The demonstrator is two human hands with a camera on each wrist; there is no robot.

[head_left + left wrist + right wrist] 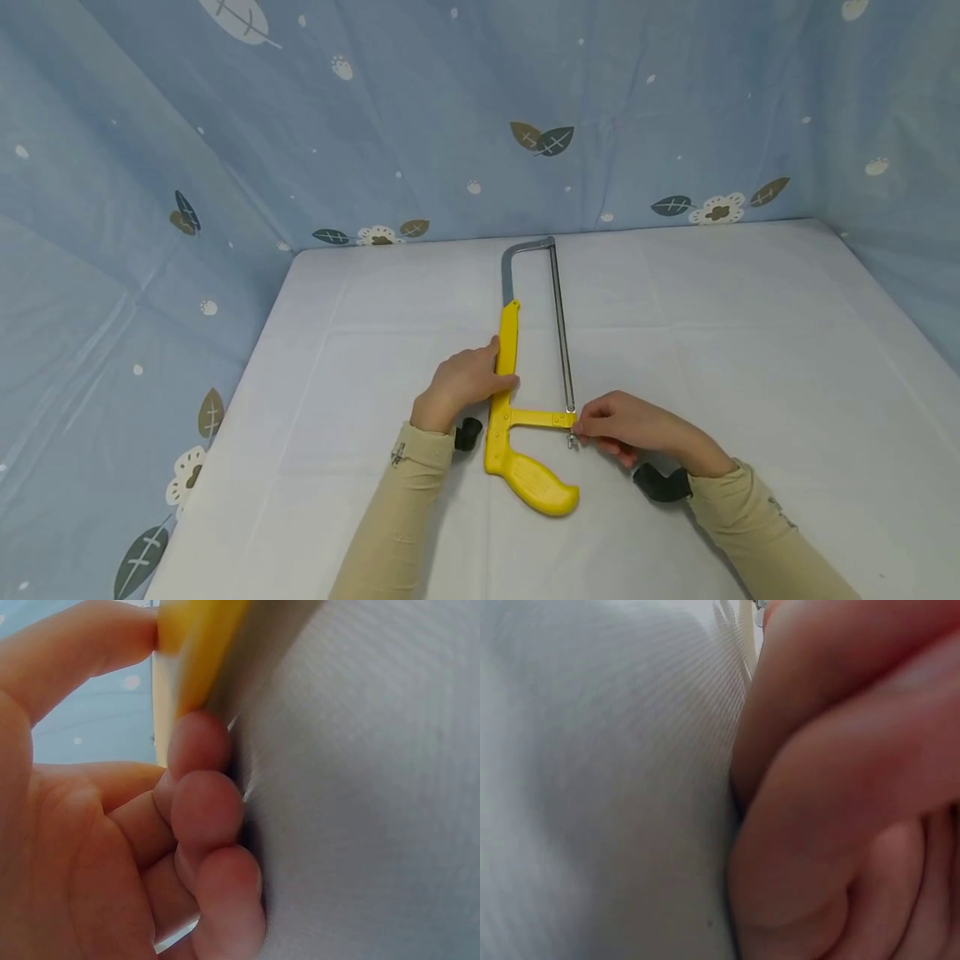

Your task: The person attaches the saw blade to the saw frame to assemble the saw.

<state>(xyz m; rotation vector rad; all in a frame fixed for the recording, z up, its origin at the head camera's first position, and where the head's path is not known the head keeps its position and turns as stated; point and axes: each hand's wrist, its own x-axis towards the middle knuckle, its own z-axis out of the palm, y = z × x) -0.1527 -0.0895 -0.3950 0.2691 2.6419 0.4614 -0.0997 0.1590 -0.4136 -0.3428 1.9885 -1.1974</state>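
A hacksaw [507, 350] lies on the table, its yellow handle [542, 486] toward the person and its grey front end away. Its thin blade [561, 333] runs along the right side down to a yellow crossbar. My left hand [465, 377] grips the yellow frame, thumb laid over it; in the left wrist view the yellow frame [206, 645] shows between thumb and fingertips. At the crossbar's right end, my right hand [628, 423] pinches at the small metal wing nut [572, 442]. Curled right fingers [817, 802] fill the right wrist view and mostly hide that spot.
A white cloth [750, 350] covers the table, with faint fold lines. Blue leaf-patterned curtains [465, 108] hang behind it and at both sides. Black wrist mounts [662, 483] stick out below the beige sleeves [397, 517].
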